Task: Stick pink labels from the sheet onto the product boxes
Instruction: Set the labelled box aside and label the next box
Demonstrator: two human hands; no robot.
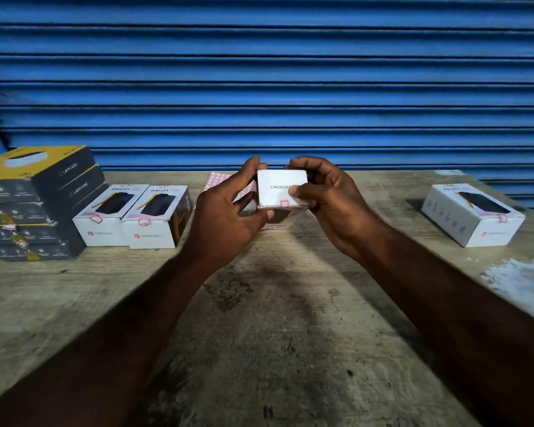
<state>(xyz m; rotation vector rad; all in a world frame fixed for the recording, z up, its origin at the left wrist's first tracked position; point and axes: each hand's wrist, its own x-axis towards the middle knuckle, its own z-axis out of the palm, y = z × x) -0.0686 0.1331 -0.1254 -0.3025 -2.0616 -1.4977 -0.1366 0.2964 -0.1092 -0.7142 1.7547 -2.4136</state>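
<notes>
In the head view, a white box (281,188) is held between both hands over the middle of the table (275,318). Its upper face is plain white, with the word PORTRONICS printed in grey and turned on its side. A small pink-outlined label (285,204) is seen at the near edge of that face. Below the edge a dark side and an upside-down word are partly shown.

The box's left side is gripped by the left hand (225,211), with the thumb raised at the far corner and the fingers curled beneath the near edge. The right side is gripped by the right hand (327,198): the thumb is pressed flat on the white face just beside the label, and the fingers are curled over the far corner.

It cannot be told whether the box's base is rested on the table, since it is covered by the hands. The sheet (218,180) is laid just behind and left of the box; only a strip of its pink grid is shown past the left hand.

Left of the box, a pair of white boxes (130,224) is set side by side, each marked with a pink label. Further left, a stack (34,208) of dark boxes is blurred. Well to the right of the box, a lone carton (472,217) is placed. A blue shutter (290,72) is seen behind it all.
</notes>
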